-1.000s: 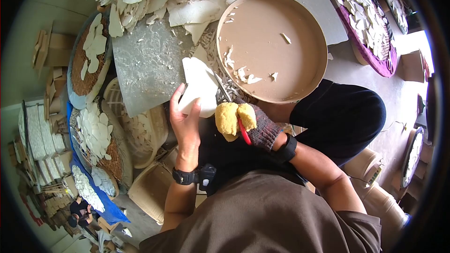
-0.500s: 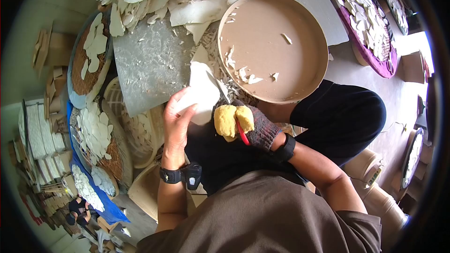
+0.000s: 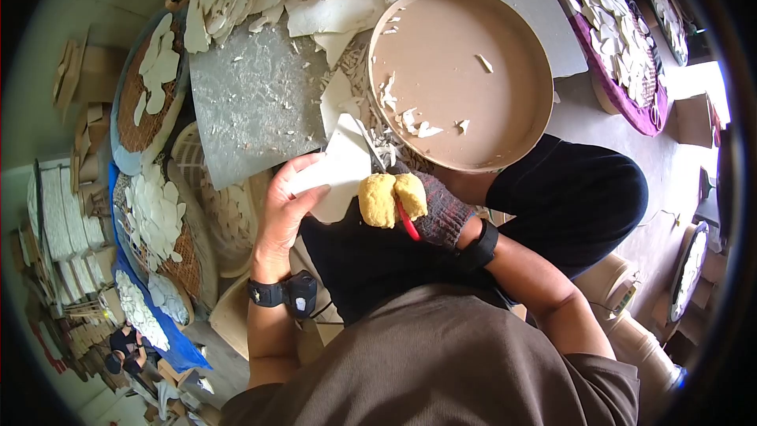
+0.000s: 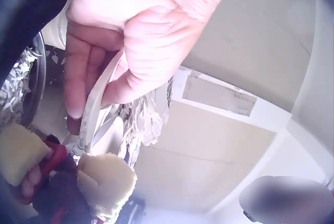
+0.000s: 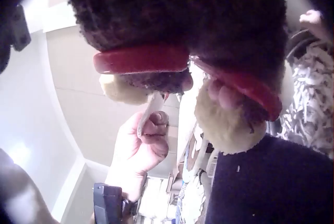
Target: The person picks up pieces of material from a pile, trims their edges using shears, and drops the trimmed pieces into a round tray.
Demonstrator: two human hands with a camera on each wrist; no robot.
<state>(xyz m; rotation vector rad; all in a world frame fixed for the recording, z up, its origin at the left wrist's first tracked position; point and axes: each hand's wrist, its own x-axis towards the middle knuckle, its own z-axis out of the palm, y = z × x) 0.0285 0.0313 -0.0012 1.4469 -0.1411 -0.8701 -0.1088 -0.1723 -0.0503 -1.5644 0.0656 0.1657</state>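
Note:
The bare left hand [image 3: 285,203] pinches a white flat piece [image 3: 344,166] between thumb and fingers; in the left wrist view this piece [image 4: 95,101] shows edge-on. The right hand [image 3: 438,209], in a dark knitted glove, grips red-handled scissors [image 3: 408,221] whose handles are padded with yellow foam [image 3: 380,199]. Metal blades reach up along the piece's right edge. From the right wrist, the red handles [image 5: 141,61] appear apart, with fingers through them and foam [image 5: 229,125] around the fingers. How far the blades are parted, I cannot tell.
A round tan tray [image 3: 465,71] with scraps stands beyond the right hand. White sheets [image 3: 331,12] are piled on the metal table [image 3: 248,102]. Baskets [image 3: 146,122] of white pieces stand left; another tray with purple cloth [image 3: 639,114] is at right. A person [image 3: 126,349] is at lower left.
The left hand has moved left and slightly down, then turned, tilting the white piece and bringing it lower beside the blades. The right hand has shifted only slightly.

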